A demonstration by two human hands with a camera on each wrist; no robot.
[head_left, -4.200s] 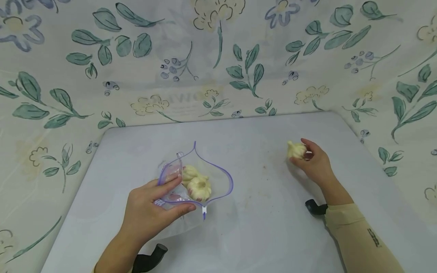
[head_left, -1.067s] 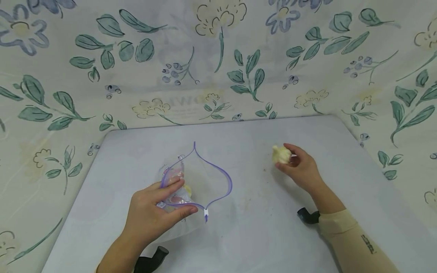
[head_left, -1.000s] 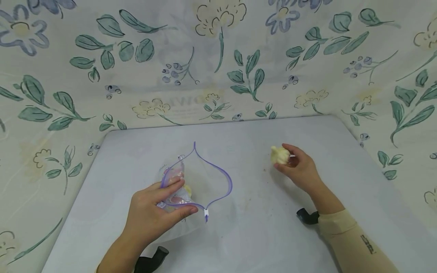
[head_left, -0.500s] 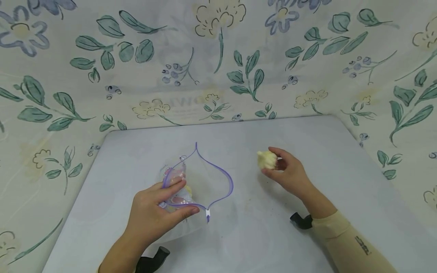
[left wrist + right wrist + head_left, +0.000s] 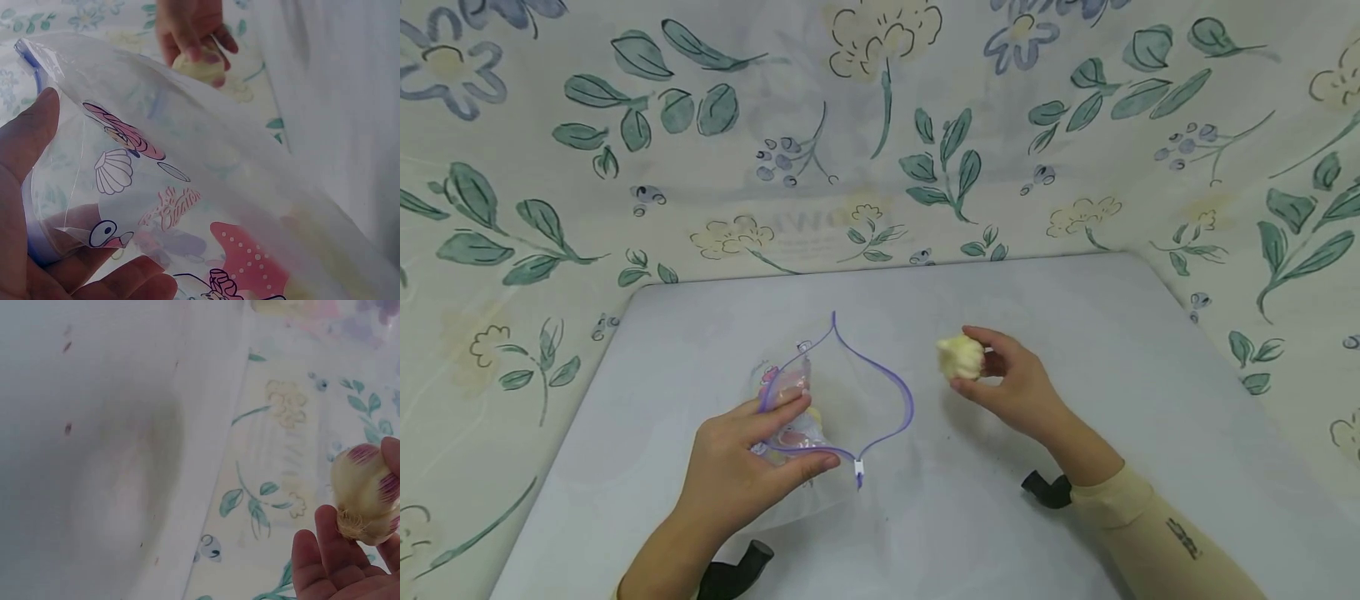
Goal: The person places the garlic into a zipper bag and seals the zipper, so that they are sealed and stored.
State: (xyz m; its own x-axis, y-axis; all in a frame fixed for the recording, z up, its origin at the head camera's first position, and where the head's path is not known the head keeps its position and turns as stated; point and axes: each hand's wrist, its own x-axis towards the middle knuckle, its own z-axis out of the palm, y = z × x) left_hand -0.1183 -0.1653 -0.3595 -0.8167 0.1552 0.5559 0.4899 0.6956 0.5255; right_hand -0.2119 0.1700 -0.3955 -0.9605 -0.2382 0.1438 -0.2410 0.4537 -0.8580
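Note:
A clear zip bag (image 5: pixel 801 429) with a purple zip rim stands with its mouth spread wide. My left hand (image 5: pixel 737 454) grips its near-left side, thumb outside and fingers within the mouth. In the left wrist view the bag (image 5: pixel 181 181) shows printed shells and a pink starfish. Only a bit of pale yellow garlic (image 5: pixel 815 414) shows inside it, mostly hidden by the print and fingers. My right hand (image 5: pixel 1018 387) pinches a garlic bulb (image 5: pixel 960 358) between thumb and fingers, above the table, right of the bag. Purple streaks and roots mark this bulb (image 5: pixel 365 494) in the right wrist view.
The white table (image 5: pixel 970 542) carries small dark specks, seen in the right wrist view. A floral cloth (image 5: pixel 865 125) hangs behind and at both sides. A black curved piece sits at each wrist, one on the left (image 5: pixel 737 571), another on the right (image 5: pixel 1047 489).
My right hand has carried the garlic bulb leftward, closer to the bag. The left hand and bag have hardly moved. Garlic inside the bag, plainly visible several seconds ago, is now mostly hidden.

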